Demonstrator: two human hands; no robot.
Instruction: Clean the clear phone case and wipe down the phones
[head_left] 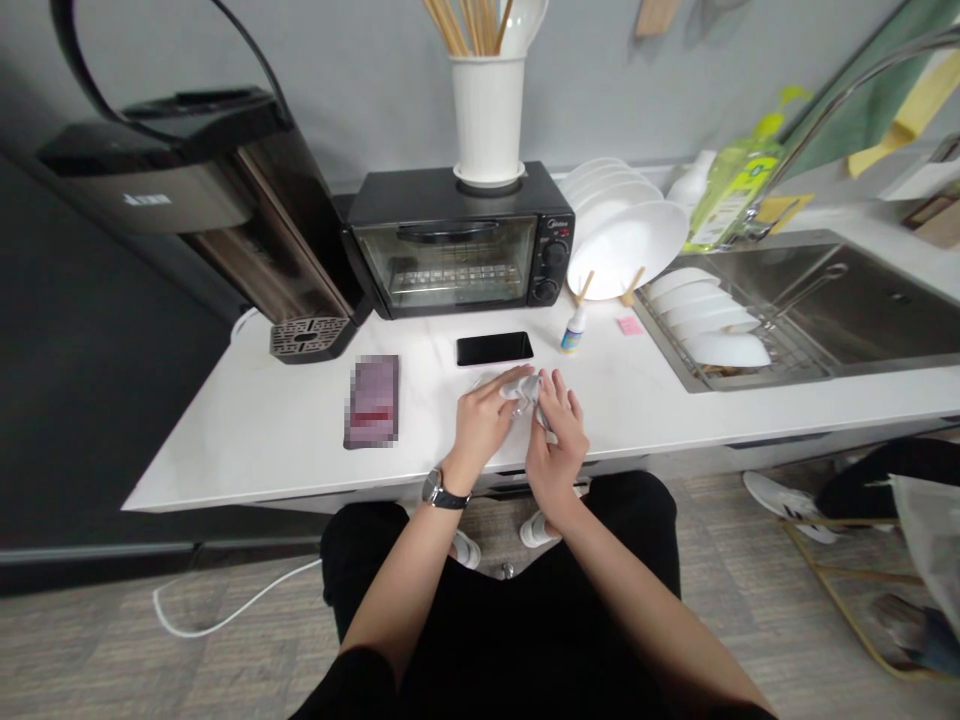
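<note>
My left hand [481, 420], with a black-strapped watch on the wrist, is over the counter's front part, its fingers closed on a crumpled grey-white cloth [520, 388]. From the other side my right hand [556, 440] grips the same cloth, thumb against it and fingers bent. Whether something is wrapped inside it is hidden. Just beyond the hands lies a black phone [495, 348], screen up. A small white bottle with a blue and yellow label [574, 332] stands to the right of the phone.
A purple pouch-like item [373, 400], blurred out, lies at left on the white counter [247, 430]. Behind are a water dispenser [300, 230], a toaster oven [457, 250] bearing a utensil holder [489, 115], and racked plates [626, 245]. Bowls [724, 345] sit by the sink [862, 300].
</note>
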